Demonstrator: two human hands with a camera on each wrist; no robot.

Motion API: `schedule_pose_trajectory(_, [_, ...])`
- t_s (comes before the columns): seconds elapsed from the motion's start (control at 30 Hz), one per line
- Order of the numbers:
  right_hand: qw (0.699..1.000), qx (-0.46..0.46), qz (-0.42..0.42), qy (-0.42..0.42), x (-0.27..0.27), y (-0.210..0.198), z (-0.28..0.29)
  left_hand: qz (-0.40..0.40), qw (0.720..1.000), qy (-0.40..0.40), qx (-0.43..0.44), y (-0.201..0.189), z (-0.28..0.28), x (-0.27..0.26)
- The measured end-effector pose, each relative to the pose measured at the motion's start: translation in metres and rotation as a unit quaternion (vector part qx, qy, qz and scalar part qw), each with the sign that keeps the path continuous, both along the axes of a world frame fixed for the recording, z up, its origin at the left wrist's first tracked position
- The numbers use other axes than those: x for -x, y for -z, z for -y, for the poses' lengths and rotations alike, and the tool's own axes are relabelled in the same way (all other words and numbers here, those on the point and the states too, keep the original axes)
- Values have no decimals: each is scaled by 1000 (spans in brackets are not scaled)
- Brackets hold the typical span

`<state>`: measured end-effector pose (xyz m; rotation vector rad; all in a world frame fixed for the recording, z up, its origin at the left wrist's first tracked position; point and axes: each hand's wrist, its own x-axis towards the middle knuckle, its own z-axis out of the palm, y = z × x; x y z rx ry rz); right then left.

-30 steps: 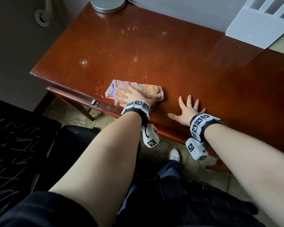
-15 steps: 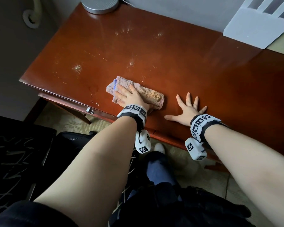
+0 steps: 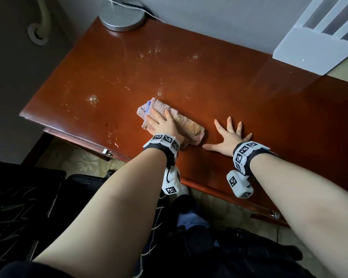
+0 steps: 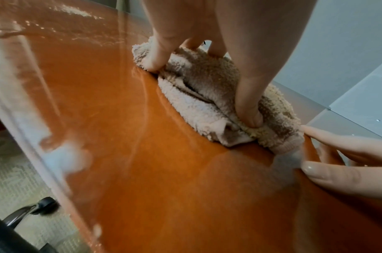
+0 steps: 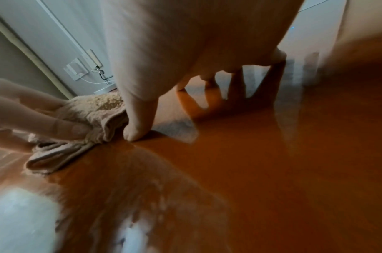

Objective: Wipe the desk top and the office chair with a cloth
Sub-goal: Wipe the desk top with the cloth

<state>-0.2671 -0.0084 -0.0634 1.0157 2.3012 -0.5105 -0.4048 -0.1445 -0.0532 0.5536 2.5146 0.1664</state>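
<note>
A folded pinkish-beige cloth [image 3: 187, 125] lies on the glossy red-brown desk top [image 3: 249, 93] near its front edge. My left hand [image 3: 161, 123] lies on top of the cloth and presses it down with fingers and thumb [image 4: 248, 118]. My right hand [image 3: 227, 137] rests flat on the bare desk just right of the cloth, fingers spread, holding nothing; its thumb tip [image 5: 136, 133] nearly touches the cloth's end [image 5: 94, 109]. Pale dusty smudges [image 3: 91, 99] mark the desk left of and behind the cloth. The black office chair [image 3: 18, 207] is at the lower left.
A round metal lamp base [image 3: 122, 17] with a white cable stands at the desk's back left corner. A white slatted rack [image 3: 309, 47] sits at the back right against the wall. A chair caster [image 4: 45, 205] shows on the floor below the desk edge.
My left hand has slid the cloth a little away from the front edge, toward the back of the desk. My right hand has stayed flat in the same spot.
</note>
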Motion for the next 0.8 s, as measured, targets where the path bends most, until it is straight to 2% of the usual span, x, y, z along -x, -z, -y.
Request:
schedule_pose_trajectory(0.23, [999,-20,-30,-12,6,5,-18,-5,1000,12,8,0,-24,13])
schedule_pose_trajectory(0.8, [996,-54,-69,22,47,14,-84,3,999,40,9,2,-89,51])
